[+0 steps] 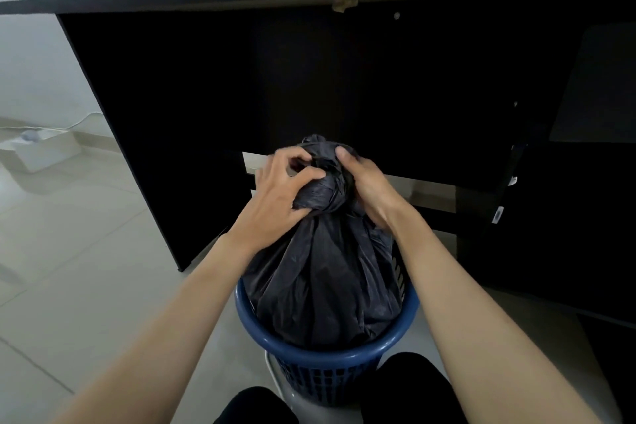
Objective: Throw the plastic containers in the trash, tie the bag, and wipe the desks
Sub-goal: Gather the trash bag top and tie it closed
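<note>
Head view: a black trash bag (327,272) sits in a blue mesh wastebasket (323,354) on the tiled floor (86,268), in front of a dark desk (309,79). Above the wastebasket, the left hand (275,196) and right hand (364,182) both grip the bag's twisted, knotted neck, fingers curled round it.

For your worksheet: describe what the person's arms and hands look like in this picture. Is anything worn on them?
Both forearms are bare from the bottom of the picture up to the wrists; no sleeves show. The left hand and right hand wear no gloves, and no rings, watch or bracelets are visible. The fingernails look short and unpainted. Dark clothing shows at the bottom edge, at the knees.
</note>
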